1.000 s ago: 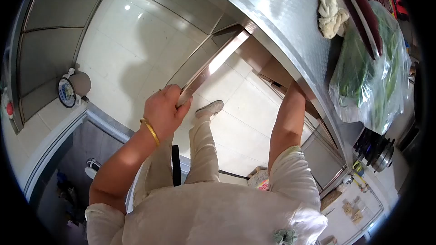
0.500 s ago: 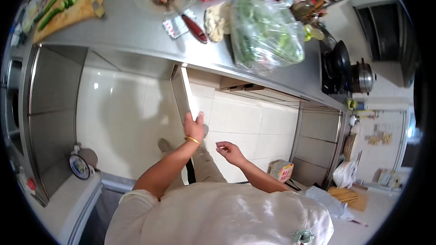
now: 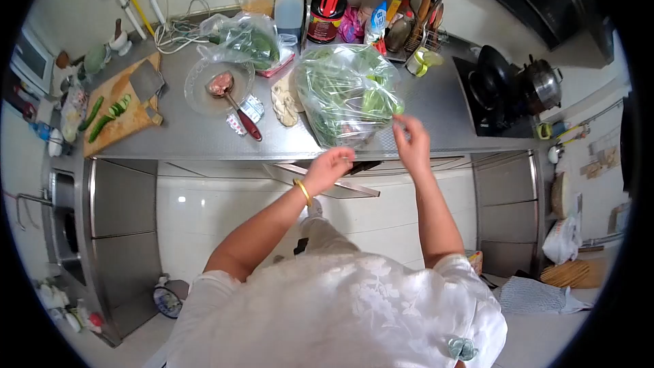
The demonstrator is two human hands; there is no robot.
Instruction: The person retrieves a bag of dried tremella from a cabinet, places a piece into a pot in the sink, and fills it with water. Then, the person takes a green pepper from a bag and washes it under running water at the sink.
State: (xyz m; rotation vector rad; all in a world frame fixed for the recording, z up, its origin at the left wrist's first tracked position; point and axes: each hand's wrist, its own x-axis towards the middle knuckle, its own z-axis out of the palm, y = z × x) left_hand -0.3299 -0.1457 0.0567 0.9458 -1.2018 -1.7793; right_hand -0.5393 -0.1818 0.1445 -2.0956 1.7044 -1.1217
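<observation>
A clear plastic bag of leafy greens (image 3: 347, 88) lies on the steel counter (image 3: 286, 144), close to its front edge. My right hand (image 3: 411, 142) is at the bag's right front corner, with thumb and fingers apart. Whether its fingertips touch the plastic, I cannot make out. Just in front of the counter edge, below the bag, my left hand (image 3: 329, 169) is held with its fingers loosely bent and apart, nothing visible in it. A yellow bangle (image 3: 303, 192) circles my left wrist. Left of the bag lies a pale crumpled cloth (image 3: 286, 99).
A glass bowl (image 3: 194, 99) holds a ladle (image 3: 244, 116) with minced meat. Further left are a cutting board (image 3: 112, 123) with cucumbers and a cleaver (image 3: 146, 82). Bottles (image 3: 330, 3) stand behind; a stove (image 3: 504, 123) is right. A cabinet door (image 3: 351, 191) juts out below.
Both hands have moved from above the floor up to the bag and counter edge. My left hand has left the cabinet door. The view has shifted to show more of the counter's back.
</observation>
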